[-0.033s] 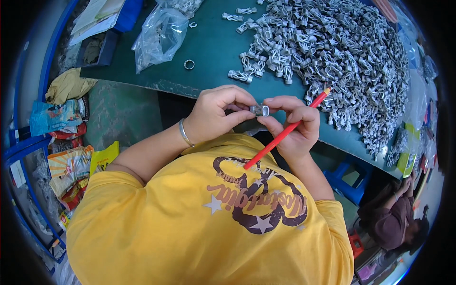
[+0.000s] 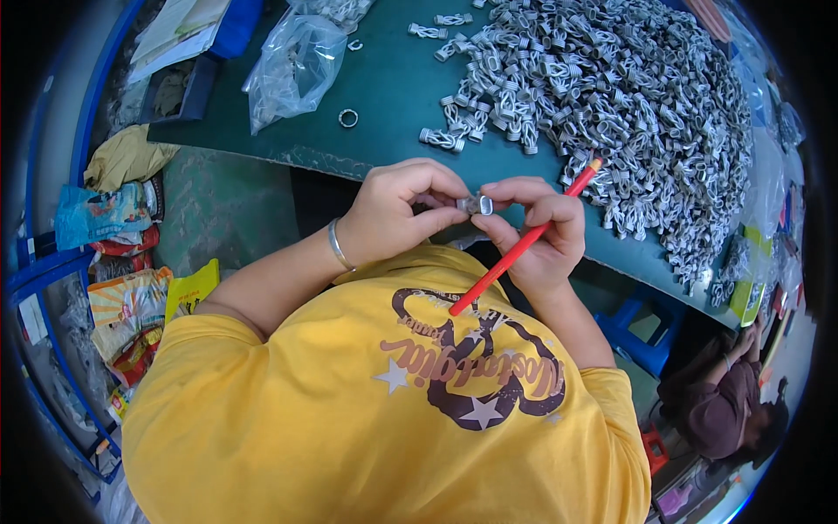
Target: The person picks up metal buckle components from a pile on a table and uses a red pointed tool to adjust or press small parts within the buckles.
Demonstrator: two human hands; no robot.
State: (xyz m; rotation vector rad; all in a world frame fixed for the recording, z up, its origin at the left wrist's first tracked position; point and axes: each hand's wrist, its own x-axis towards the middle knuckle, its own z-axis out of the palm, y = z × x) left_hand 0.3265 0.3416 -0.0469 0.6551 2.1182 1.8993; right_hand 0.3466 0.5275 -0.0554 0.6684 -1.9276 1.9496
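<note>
Left hand [image 2: 401, 208] of the person, seen in the head view, is closed in a narrow pinch, thumb and forefinger on the left end of a small grey piece [image 2: 479, 205] with an oval opening. This piece is up between the two hands, in front of the chest and just off the near edge of the green table [image 2: 388, 109]. The right hand [image 2: 546, 229] has thumb and forefinger close about the piece's open end, and cradles a red pencil [image 2: 515, 253] as well; the pencil slants, its pale tip up toward the table and its other end down over the yellow shirt [image 2: 305, 375]. Whether the right fingertips press on the piece or only rest near it, I cannot tell. A silvery bangle [image 2: 339, 244] circles the left wrist. On the table, beyond the right hand, spreads a large heap of small grey parts [image 2: 611, 105] with pale cord loops. Farther left lie a small ring [image 2: 348, 118] and a clear plastic bag [image 2: 297, 70]. A blue stool [image 2: 644, 327] stands under the table's right side, and a co-worker [image 2: 720, 406] in dark clothing is at the far right.
</note>
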